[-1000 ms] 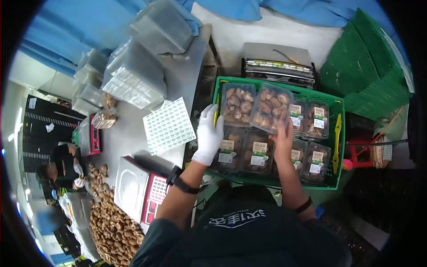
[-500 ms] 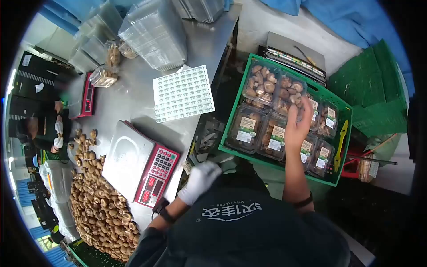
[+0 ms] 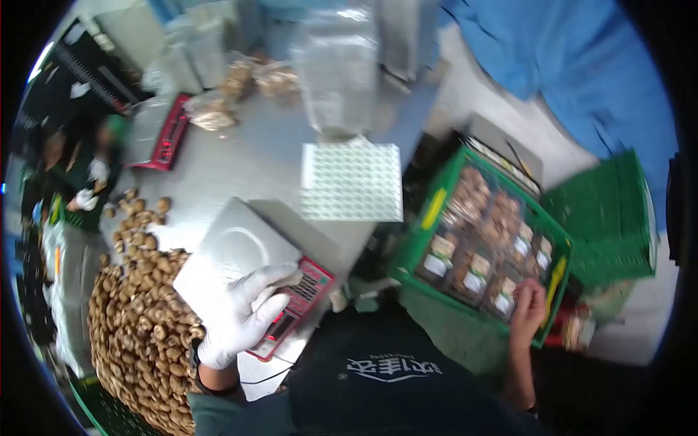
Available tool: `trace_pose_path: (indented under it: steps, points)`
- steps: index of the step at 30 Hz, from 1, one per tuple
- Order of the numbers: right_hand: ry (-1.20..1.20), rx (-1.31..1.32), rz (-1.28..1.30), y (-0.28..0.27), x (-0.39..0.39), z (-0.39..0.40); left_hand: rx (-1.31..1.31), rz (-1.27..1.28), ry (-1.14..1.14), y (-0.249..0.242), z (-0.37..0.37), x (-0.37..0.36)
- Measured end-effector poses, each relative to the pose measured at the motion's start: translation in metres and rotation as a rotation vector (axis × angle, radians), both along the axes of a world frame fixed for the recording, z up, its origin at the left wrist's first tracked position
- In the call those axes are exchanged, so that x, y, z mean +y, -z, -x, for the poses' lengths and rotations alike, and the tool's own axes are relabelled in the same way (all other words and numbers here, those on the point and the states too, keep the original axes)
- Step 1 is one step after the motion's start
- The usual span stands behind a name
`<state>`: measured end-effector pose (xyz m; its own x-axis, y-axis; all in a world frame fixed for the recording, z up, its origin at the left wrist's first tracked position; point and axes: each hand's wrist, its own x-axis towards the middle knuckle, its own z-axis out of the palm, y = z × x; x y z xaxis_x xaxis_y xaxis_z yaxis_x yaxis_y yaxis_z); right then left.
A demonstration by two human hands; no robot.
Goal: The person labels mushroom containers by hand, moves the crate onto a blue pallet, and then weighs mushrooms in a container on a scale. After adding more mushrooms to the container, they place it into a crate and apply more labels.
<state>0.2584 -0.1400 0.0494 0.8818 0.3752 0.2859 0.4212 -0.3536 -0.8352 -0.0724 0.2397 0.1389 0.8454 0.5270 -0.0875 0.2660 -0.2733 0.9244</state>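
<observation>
My left hand [image 3: 247, 316], in a white glove, is over the kitchen-style digital scale [image 3: 240, 243] with its red keypad side. Its thumb and fingers are apart, and I see nothing in it. Bare, my right hand [image 3: 529, 309] is over the near right side of the green crate [image 3: 435, 207], its fingers curled together and slightly blurred. Whether it pinches anything is not visible. Labelled clear packs of mushrooms [image 3: 476, 272] lie in the crate, close to that hand. Farther back in it, two packs [image 3: 502, 218] show no label.
A heap of loose mushrooms [image 3: 142, 327] covers the table's left side. Behind the scale lies a sheet of stickers [image 3: 352, 182]; stacked clear containers [image 3: 338, 73] stand beyond. A second scale [image 3: 156, 134] and a co-worker's gloved hand [image 3: 86, 199] are at left. Green crates [image 3: 603, 218] stand right.
My left hand has moved left from beside the table edge to over the scale. My right hand has drawn back from the unlabelled packs towards the crate's near side. The view has turned left.
</observation>
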Motion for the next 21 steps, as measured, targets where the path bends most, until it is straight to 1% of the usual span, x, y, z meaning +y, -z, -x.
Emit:
trace_pose_path:
  steps: [1,2,3,4,5,6,7,8,9,10,12,14,15,16,18,20,21]
  points:
    - [-0.017,0.197,-0.054,0.006,0.043,0.018,0.102,-0.229,0.030,-0.011,0.005,0.018]
    - [-0.116,0.120,-0.025,0.017,0.080,0.026,0.218,-0.444,0.066,-0.020,0.009,0.036]
    - [-0.242,0.075,0.038,0.019,0.115,0.033,0.273,-0.494,0.026,-0.020,0.010,0.056]
    - [-0.328,0.195,-0.051,0.017,0.149,0.044,0.227,-0.339,-0.083,-0.020,0.007,0.076]
    - [-0.421,0.234,-0.069,0.018,0.178,0.049,0.287,-0.494,-0.090,-0.018,0.008,0.104]
    - [-0.522,0.273,-0.113,0.014,0.204,0.056,0.252,-0.443,-0.135,-0.009,0.010,0.135]
    - [-0.591,0.257,-0.155,0.013,0.227,0.060,0.214,-0.504,-0.177,0.008,0.014,0.172]
    - [-0.654,0.245,-0.195,0.014,0.245,0.065,0.288,-0.398,-0.292,0.014,0.012,0.203]
    - [-0.688,0.209,-0.151,0.015,0.257,0.070,0.219,-0.396,-0.414,0.029,0.009,0.231]
    - [-0.715,0.170,-0.107,0.017,0.266,0.075,0.215,-0.410,-0.416,0.045,0.003,0.257]
    - [-0.761,0.208,-0.075,0.028,0.275,0.086,0.189,-0.496,-0.576,0.071,-0.014,0.305]
    - [-0.780,0.293,-0.026,0.030,0.282,0.100,0.317,-0.723,-0.536,0.077,-0.043,0.337]
    - [-0.791,0.320,-0.014,0.035,0.285,0.107,0.345,-0.766,-0.550,0.081,-0.062,0.352]
    - [-0.798,0.345,0.002,0.041,0.287,0.112,0.398,-0.810,-0.516,0.077,-0.085,0.359]
    - [-0.826,0.357,0.084,0.045,0.290,0.119,0.352,-0.966,-0.460,0.090,-0.135,0.381]
    - [-0.855,0.309,0.182,0.049,0.291,0.122,0.257,-1.034,-0.339,0.108,-0.188,0.401]
    - [-0.849,0.329,0.172,0.050,0.290,0.123,0.296,-1.087,-0.351,0.124,-0.212,0.405]
